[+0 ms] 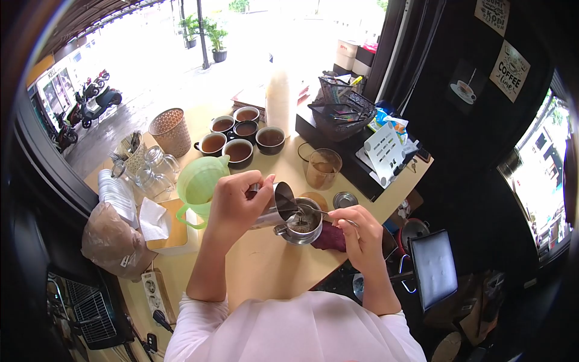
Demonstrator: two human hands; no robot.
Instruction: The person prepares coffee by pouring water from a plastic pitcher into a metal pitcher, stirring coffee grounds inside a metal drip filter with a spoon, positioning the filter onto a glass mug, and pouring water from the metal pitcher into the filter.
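Note:
My left hand (238,202) is closed on the handle of a steel pitcher (280,202), which is tilted to the right over a metal cup (300,236). Liquid runs from the pitcher into the cup, where dark contents show. Pinched in my right hand (360,232) is a thin metal spoon (330,213), its far end at the cup's opening. A dark red cloth (330,238) lies beside the cup, and a round metal lid (345,200) lies behind my right hand. The green jug (201,181) stands behind my left hand.
Several filled cups (240,152) stand together at the back of the table (265,265). A clear container (324,168) is right of them. Glass mugs (158,175), a woven basket (170,131) and a tissue box (172,226) are at the left, a black pen basket (341,114) at the back right.

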